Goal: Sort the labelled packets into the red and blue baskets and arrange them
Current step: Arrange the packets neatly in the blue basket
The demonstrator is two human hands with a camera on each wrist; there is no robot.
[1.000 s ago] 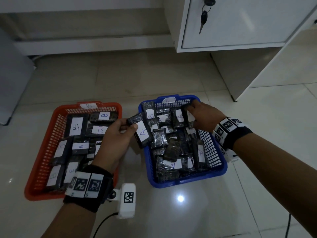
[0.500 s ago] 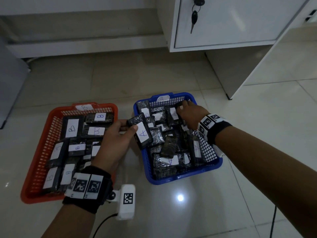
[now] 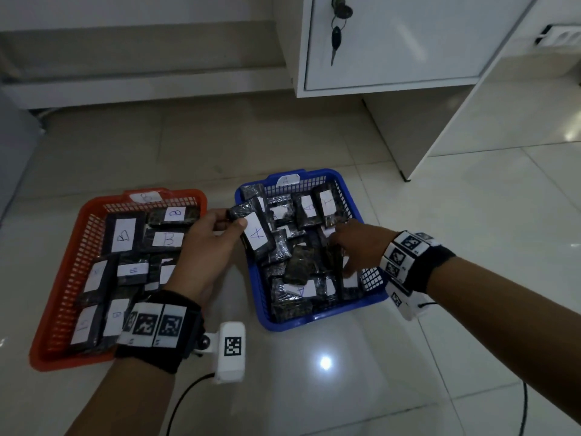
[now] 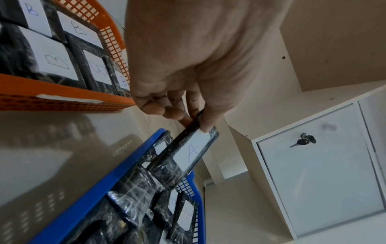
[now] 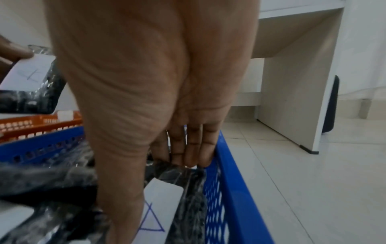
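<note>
1. Black film-wrapped packet marked A (image 3: pixel 259 237): pinched at its upper end by the left hand (image 3: pixel 204 247), long axis slanting down-right over the blue basket (image 3: pixel 323 313) near-left rim.
2. Right hand (image 3: pixel 358 247): nearer the basket's right wall, fingers straight, pressing packets inside.
3. Red basket (image 3: pixel 63 297): holds B packets.

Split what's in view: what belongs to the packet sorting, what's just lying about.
Job:
red basket of B packets
blue basket of A packets
A packet pinched in left hand
right hand among blue basket's packets

Lying about:
white cabinet
keys
</note>
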